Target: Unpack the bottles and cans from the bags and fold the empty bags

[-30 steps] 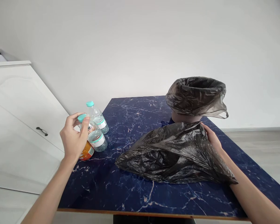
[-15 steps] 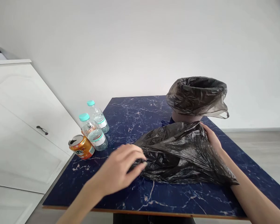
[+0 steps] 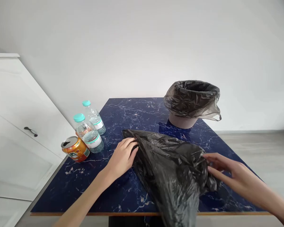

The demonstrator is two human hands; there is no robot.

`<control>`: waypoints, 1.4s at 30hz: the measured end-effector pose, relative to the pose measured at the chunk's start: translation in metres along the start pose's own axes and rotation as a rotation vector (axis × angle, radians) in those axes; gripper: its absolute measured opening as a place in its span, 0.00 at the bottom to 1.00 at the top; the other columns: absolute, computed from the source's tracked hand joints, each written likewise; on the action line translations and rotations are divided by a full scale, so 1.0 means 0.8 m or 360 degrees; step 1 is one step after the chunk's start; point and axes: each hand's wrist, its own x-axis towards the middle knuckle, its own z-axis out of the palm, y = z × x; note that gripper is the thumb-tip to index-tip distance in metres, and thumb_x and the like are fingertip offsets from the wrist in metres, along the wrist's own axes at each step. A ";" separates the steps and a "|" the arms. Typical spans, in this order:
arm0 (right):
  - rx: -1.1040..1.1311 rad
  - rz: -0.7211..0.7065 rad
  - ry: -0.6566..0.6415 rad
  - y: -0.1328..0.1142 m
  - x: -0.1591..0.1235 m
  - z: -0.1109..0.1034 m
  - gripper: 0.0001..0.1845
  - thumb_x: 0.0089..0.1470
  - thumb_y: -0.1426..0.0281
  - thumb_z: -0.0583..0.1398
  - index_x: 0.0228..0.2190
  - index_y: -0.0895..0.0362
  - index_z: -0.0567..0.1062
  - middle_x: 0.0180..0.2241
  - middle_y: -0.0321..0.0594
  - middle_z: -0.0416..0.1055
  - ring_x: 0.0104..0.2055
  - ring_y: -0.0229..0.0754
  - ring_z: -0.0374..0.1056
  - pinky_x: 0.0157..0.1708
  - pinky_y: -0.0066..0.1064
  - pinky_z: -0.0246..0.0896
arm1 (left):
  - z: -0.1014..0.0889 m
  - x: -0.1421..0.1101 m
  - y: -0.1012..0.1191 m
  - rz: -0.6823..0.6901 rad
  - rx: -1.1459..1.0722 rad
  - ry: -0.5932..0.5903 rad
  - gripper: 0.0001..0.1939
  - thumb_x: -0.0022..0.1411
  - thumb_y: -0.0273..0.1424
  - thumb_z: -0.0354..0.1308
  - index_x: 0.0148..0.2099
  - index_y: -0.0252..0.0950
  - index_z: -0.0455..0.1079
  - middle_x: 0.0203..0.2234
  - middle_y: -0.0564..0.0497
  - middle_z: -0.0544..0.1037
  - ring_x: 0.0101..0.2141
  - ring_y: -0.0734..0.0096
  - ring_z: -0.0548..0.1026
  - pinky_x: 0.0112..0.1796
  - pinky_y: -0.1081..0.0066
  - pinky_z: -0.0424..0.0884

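Note:
A black plastic garbage bag [image 3: 170, 170] lies crumpled on the blue marbled table, its lower part hanging over the front edge. My left hand [image 3: 123, 157] is closed on the bag's upper left edge, fingers and thumb pinching the film. At the bag's right side, my right hand [image 3: 227, 170] grips a gathered bit between thumb and fingers. Behind the bag stands a bin [image 3: 182, 120] with a second black bag [image 3: 191, 99] lining it and folded over its rim.
At the table's left edge stand an opened orange drink can [image 3: 77, 151] and two clear water bottles [image 3: 91, 135] [image 3: 94, 118] with turquoise caps. A white cabinet [image 3: 21, 132] is left of the marbled table [image 3: 130, 110]. A white wall rises behind.
The bag has shifted toward me and now droops over the front edge. My left hand has closed on its left edge, and my right hand has come nearer, away from the bin.

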 end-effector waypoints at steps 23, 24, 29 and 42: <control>-0.0070 0.0408 -0.0238 -0.053 -0.023 0.004 0.38 0.71 0.40 0.44 0.48 0.46 0.86 0.52 0.39 0.84 0.61 0.57 0.76 0.63 0.47 0.72 | 0.012 -0.107 0.118 0.0804 -0.0115 0.0092 0.07 0.75 0.25 0.60 0.50 0.39 0.78 0.56 0.52 0.84 0.64 0.58 0.74 0.72 0.56 0.62; -0.0098 0.0389 -0.0222 -0.049 -0.019 0.004 0.37 0.71 0.40 0.45 0.47 0.46 0.86 0.52 0.39 0.84 0.61 0.58 0.76 0.63 0.47 0.72 | -0.003 -0.106 0.117 0.0748 -0.0202 0.0025 0.08 0.76 0.24 0.59 0.49 0.40 0.78 0.55 0.53 0.85 0.63 0.61 0.76 0.71 0.58 0.64; -0.0150 0.0368 -0.0052 -0.033 -0.011 0.008 0.35 0.68 0.37 0.49 0.44 0.44 0.87 0.48 0.37 0.85 0.56 0.60 0.79 0.56 0.46 0.75 | -0.051 -0.115 0.099 0.0551 -0.0449 -0.0259 0.09 0.75 0.31 0.61 0.55 0.46 0.75 0.51 0.52 0.86 0.57 0.61 0.80 0.59 0.62 0.78; 0.0140 0.0548 0.0090 0.007 -0.013 0.019 0.35 0.66 0.35 0.52 0.44 0.47 0.86 0.49 0.40 0.85 0.54 0.57 0.80 0.53 0.42 0.76 | 0.075 -0.127 0.113 0.0679 -0.0119 0.0215 0.08 0.70 0.22 0.60 0.48 0.39 0.76 0.48 0.49 0.85 0.54 0.59 0.79 0.61 0.57 0.74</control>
